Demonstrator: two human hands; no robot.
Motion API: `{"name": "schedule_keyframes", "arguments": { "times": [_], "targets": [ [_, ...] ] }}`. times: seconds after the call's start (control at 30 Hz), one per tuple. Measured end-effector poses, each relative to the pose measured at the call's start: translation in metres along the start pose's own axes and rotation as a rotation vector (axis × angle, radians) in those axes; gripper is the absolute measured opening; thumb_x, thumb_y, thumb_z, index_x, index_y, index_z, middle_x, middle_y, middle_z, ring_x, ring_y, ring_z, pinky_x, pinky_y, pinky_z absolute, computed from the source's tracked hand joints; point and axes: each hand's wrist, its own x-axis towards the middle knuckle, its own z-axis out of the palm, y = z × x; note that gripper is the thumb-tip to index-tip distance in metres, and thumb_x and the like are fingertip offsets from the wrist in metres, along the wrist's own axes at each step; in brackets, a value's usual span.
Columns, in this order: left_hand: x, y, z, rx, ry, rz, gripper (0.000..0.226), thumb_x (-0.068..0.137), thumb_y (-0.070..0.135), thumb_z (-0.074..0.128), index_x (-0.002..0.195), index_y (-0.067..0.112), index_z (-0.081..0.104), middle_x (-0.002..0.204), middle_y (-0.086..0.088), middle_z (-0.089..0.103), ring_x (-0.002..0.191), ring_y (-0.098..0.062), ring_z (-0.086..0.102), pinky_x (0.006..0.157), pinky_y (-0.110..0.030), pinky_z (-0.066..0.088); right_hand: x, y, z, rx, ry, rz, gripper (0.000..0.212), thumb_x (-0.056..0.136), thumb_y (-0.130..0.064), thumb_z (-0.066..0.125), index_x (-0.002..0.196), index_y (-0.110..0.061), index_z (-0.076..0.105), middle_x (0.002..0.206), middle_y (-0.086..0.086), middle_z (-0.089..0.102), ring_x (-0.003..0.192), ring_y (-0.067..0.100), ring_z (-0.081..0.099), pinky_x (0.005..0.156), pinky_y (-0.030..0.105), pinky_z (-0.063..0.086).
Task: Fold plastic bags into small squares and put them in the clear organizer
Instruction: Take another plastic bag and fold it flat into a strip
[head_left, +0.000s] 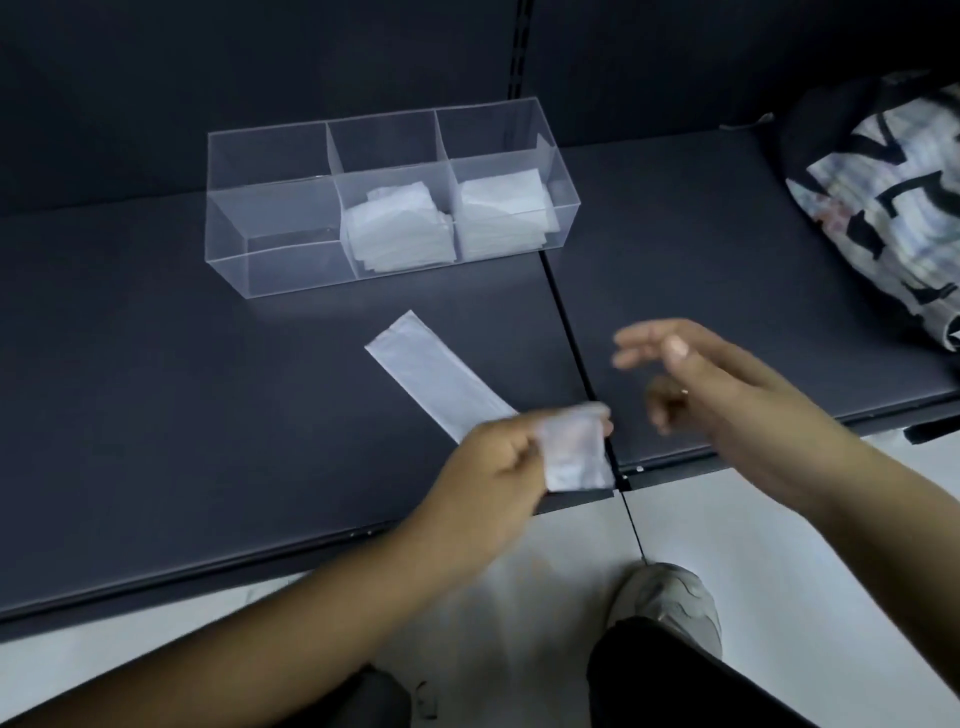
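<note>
A plastic bag folded into a long strip (431, 371) lies flat on the dark shelf (156, 364), running from mid-shelf toward the front edge. My left hand (498, 457) pinches the strip's near end, where a folded-over square (574, 452) is lifted off the shelf. My right hand (696, 379) hovers to the right of it, fingers spread and holding nothing. The clear organizer (270, 218) stands at the back with three compartments: the left one holds nothing, the middle one holds folded bags (397, 228), and the right one holds more folded bags (501, 210).
A patterned black-and-white bag (883, 208) sits on the shelf at the far right. A seam (576, 353) splits the shelf into two panels. Below the front edge are the pale floor, my shoe (670, 608) and dark trouser legs.
</note>
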Motion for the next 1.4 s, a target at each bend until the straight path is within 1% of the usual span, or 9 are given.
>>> {"name": "schedule_keyframes", "arguments": {
  "times": [0.07, 0.17, 0.3, 0.57, 0.7, 0.8, 0.93, 1.13, 1.4],
  "targets": [
    [0.008, 0.007, -0.014, -0.198, 0.014, -0.078, 0.035, 0.09, 0.004, 0.049, 0.11, 0.021, 0.071, 0.112, -0.001, 0.071, 0.111, -0.012, 0.064, 0.104, -0.031, 0.044, 0.018, 0.008, 0.006, 0.01, -0.212, -0.008, 0.052, 0.09, -0.057, 0.043, 0.126, -0.022, 0.056, 0.113, -0.005, 0.066, 0.062, 0.014, 0.047, 0.063, 0.02, 0.046],
    [0.019, 0.008, -0.036, -0.457, 0.006, -0.15, 0.029, 0.082, 0.015, 0.059, 0.108, 0.014, 0.073, 0.112, -0.009, 0.071, 0.11, -0.019, 0.065, 0.094, -0.032, 0.051, 0.034, 0.021, 0.024, -0.158, -0.418, 0.047, 0.032, 0.091, -0.05, 0.048, 0.113, -0.031, 0.06, 0.079, -0.007, 0.065, 0.059, 0.011, 0.049, 0.062, 0.016, 0.043],
    [0.033, -0.008, -0.057, -0.514, 0.115, -0.227, 0.032, 0.092, 0.023, 0.055, 0.117, 0.005, 0.062, 0.114, -0.014, 0.069, 0.109, -0.024, 0.066, 0.087, -0.034, 0.056, 0.048, 0.039, 0.037, -0.217, -0.234, 0.151, 0.011, 0.087, -0.022, 0.069, 0.097, -0.02, 0.068, 0.075, -0.004, 0.07, 0.047, 0.007, 0.05, 0.047, 0.017, 0.042],
    [0.063, -0.02, -0.103, -0.246, 0.504, -0.328, 0.02, 0.097, 0.019, 0.055, 0.084, 0.01, 0.067, 0.079, -0.007, 0.07, 0.061, -0.012, 0.07, 0.055, -0.021, 0.056, 0.055, 0.043, 0.053, -0.224, 0.006, 0.231, 0.009, 0.081, -0.009, 0.073, 0.086, -0.01, 0.067, 0.069, 0.003, 0.069, 0.037, 0.007, 0.045, 0.039, 0.017, 0.038],
    [0.067, -0.018, -0.116, -0.125, 0.619, -0.189, 0.024, 0.102, 0.016, 0.046, 0.099, 0.003, 0.066, 0.088, -0.011, 0.069, 0.064, -0.009, 0.069, 0.061, -0.02, 0.056, 0.057, 0.043, 0.057, -0.219, 0.076, 0.223, 0.009, 0.079, -0.008, 0.074, 0.079, -0.01, 0.065, 0.063, 0.0, 0.067, 0.036, 0.007, 0.044, 0.037, 0.015, 0.035],
    [0.049, -0.019, -0.108, 0.304, 0.739, 0.166, 0.022, 0.099, 0.01, 0.047, 0.115, 0.008, 0.061, 0.101, -0.003, 0.065, 0.086, -0.007, 0.065, 0.083, -0.021, 0.052, 0.06, 0.041, 0.059, -0.243, 0.093, 0.154, 0.01, 0.079, -0.009, 0.074, 0.077, -0.012, 0.065, 0.063, -0.001, 0.069, 0.038, 0.006, 0.047, 0.042, 0.013, 0.038],
    [0.015, -0.034, -0.068, 0.822, 0.483, 0.531, 0.027, 0.095, 0.013, 0.047, 0.115, 0.007, 0.064, 0.122, -0.008, 0.058, 0.114, -0.021, 0.051, 0.102, -0.028, 0.037, 0.066, 0.039, 0.062, -0.279, 0.095, 0.1, 0.011, 0.08, -0.007, 0.073, 0.076, -0.013, 0.065, 0.064, 0.001, 0.069, 0.041, 0.003, 0.049, 0.044, 0.014, 0.041],
    [-0.007, -0.063, -0.034, 1.455, 0.08, 0.4, 0.073, 0.094, 0.054, 0.033, 0.145, 0.001, 0.036, 0.153, -0.014, 0.031, 0.143, -0.028, 0.026, 0.115, -0.047, 0.026, 0.073, 0.04, 0.065, -0.37, 0.106, 0.079, 0.012, 0.08, -0.01, 0.072, 0.074, -0.018, 0.065, 0.063, -0.001, 0.068, 0.041, 0.0, 0.052, 0.044, 0.014, 0.042],
    [-0.036, -0.077, -0.051, 1.466, 0.014, 0.469, 0.06, 0.093, 0.053, 0.04, 0.139, 0.015, 0.05, 0.147, -0.011, 0.045, 0.138, -0.027, 0.038, 0.112, -0.048, 0.031, 0.074, 0.042, 0.066, -0.425, 0.106, 0.055, 0.012, 0.08, -0.013, 0.073, 0.073, -0.019, 0.065, 0.065, -0.002, 0.069, 0.043, -0.001, 0.054, 0.046, 0.014, 0.042]
  ]
}}
